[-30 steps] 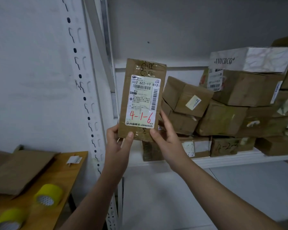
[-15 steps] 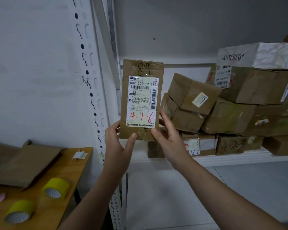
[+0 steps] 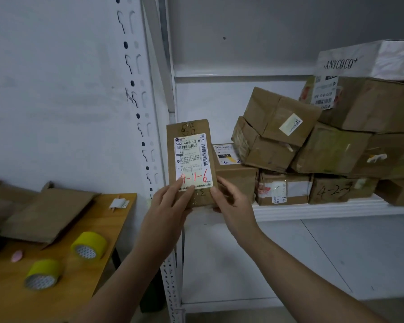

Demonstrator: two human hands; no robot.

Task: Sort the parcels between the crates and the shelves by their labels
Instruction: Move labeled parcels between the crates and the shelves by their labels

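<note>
The left hand (image 3: 170, 206) holds the bottom left corner of a brown parcel (image 3: 189, 127), with its fingers (image 3: 184, 190) lying flat on the front. The right hand (image 3: 229, 201) grips the bottom right corner, thumb on the front and the other fingers tucked behind. The parcel stands up tall at the left end of the white shelf (image 3: 324, 209), just beside the shelf post (image 3: 138, 113). The hands hide its bottom edge, so I cannot tell if it sits on the shelf or hangs just above it. A white label (image 3: 193, 157) on its front says 4-1-6 in red (the left fingers cover a bit of the 4). Right behind it is a small box (image 3: 238, 180). More brown boxes are piled up to the right, some of them tilted, and one low box (image 3: 336, 190) has 4-2 written on it in dark pen. A white box (image 3: 364, 60) with the word ANYCOCO sits on top of the pile. To the left of the post is a wooden table (image 3: 56, 299). On it are two rolls of yellow tape (image 3: 89, 245) (image 3: 43, 273), a flat piece of cardboard (image 3: 47, 213), a small pink thing (image 3: 16, 255) and a folded bit of white paper (image 3: 119, 203).
</note>
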